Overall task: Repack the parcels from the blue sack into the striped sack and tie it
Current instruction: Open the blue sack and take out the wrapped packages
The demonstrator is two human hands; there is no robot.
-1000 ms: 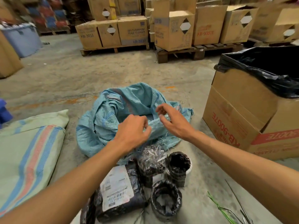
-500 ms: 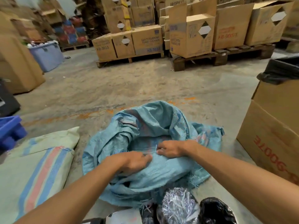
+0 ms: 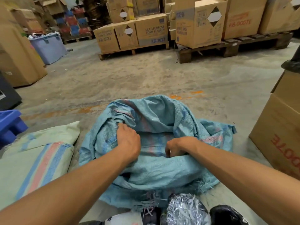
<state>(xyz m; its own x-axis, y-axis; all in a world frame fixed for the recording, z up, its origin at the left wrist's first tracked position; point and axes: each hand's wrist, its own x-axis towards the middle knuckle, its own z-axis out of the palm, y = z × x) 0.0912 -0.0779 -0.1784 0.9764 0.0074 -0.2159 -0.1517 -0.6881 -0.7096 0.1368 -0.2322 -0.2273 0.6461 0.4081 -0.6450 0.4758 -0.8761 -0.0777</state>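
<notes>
The blue sack (image 3: 159, 169) lies crumpled on the concrete floor in front of me, its mouth facing me. My left hand (image 3: 128, 140) grips a fold of the sack's cloth on its left side. My right hand (image 3: 178, 147) has its fingers curled over the near rim of the sack's mouth. The pale green striped sack (image 3: 32, 161) lies flat on the floor to the left. Parcels sit at the bottom edge: one in shiny clear wrap (image 3: 185, 210), one in black plastic (image 3: 227, 215) and one with a white label (image 3: 123, 219), all partly cut off.
A cardboard box (image 3: 280, 132) with a black liner stands close on the right. A blue crate (image 3: 9, 125) sits at the left edge. Pallets with cardboard boxes (image 3: 134, 33) line the back, beside a grey-blue tub (image 3: 48, 46) and a tall carton (image 3: 17, 59).
Both hands moved from the air above the sack down onto it. My left hand then slid up and left along the cloth. The view tilted up, so the parcels slipped toward the bottom edge.
</notes>
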